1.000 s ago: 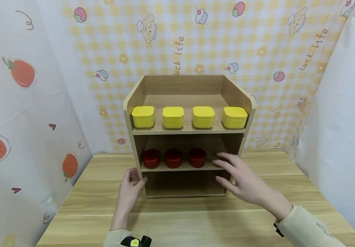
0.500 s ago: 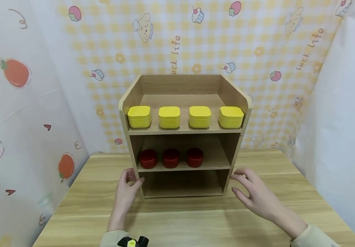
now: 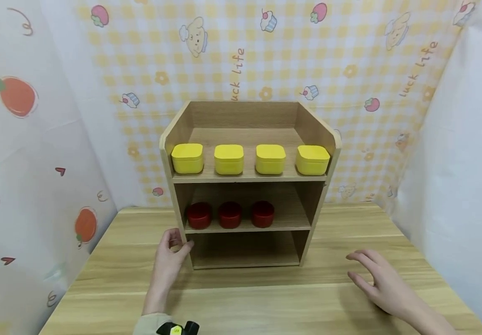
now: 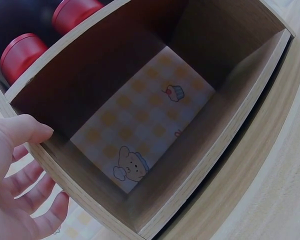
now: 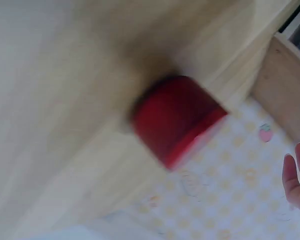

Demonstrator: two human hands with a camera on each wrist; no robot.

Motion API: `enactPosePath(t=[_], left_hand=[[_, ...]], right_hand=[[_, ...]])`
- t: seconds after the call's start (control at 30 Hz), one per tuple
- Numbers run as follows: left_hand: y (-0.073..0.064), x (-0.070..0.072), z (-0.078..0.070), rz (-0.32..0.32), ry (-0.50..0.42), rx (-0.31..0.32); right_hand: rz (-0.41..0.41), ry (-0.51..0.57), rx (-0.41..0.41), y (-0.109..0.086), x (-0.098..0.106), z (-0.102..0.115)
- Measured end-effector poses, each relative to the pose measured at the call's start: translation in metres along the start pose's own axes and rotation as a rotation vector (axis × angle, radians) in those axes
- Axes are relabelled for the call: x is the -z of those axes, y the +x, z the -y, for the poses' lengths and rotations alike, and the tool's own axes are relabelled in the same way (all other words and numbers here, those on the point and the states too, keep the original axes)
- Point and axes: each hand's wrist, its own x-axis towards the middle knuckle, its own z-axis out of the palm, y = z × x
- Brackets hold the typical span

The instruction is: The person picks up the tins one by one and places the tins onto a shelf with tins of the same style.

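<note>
A small wooden shelf (image 3: pixel 245 178) stands on the table. My left hand (image 3: pixel 169 258) holds its left side panel low down. In the left wrist view the thumb (image 4: pixel 32 129) lies over the panel's front edge, with the fingers on the outer side. Three red round containers (image 3: pixel 230 215) sit on the middle board, left to centre. My right hand (image 3: pixel 387 286) hovers over the table right of the shelf, fingers apart and loosely bent, holding nothing. Another red round container (image 5: pixel 177 120) shows on the table in the right wrist view, mostly hidden under that hand in the head view.
Several yellow lidded boxes (image 3: pixel 229 159) stand in a row along the shelf's top board. The wooden table (image 3: pixel 241 302) spreads around the shelf. Behind hangs a checked cloth (image 3: pixel 232 56), with a fruit-print curtain (image 3: pixel 56 153) left and a white curtain (image 3: pixel 450 153) right.
My right hand has moved from the middle board's right end, out of the shelf, to the right and down over the table. The left hand keeps its hold on the side panel.
</note>
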Motion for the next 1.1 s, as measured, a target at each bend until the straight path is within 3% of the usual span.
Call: enactPosePath(t=[0.13,0.23,0.4,0.57,0.8,0.93,1.1], left_hand=[[0.0,0.005,0.0,-0.005,0.017,-0.001],[0.0,0.006,0.0,-0.003,0.025,-0.001],[-0.001,0.005,-0.001,-0.013,0.028,0.0],[-0.002,0.004,-0.001,-0.012,0.014,-0.003],[0.0,0.001,0.002,-0.005,0.001,0.007],[0.001,-0.001,0.001,-0.003,-0.009,0.007],[-0.001,0.0,0.001,-0.017,-0.012,-0.006]], right_hand=[[0.055,0.12,-0.116,-0.015,0.003,-0.007],[0.091,0.108,-0.175,-0.026,0.006,-0.015],[0.158,-0.037,-0.139,-0.044,0.009,-0.032],[0.272,0.023,-0.174,-0.063,0.013,-0.048],[0.192,-0.002,-0.039,-0.084,0.014,-0.075],[0.28,0.127,-0.042,-0.088,0.017,-0.088],[0.496,0.321,-0.186,-0.084,0.019,-0.097]])
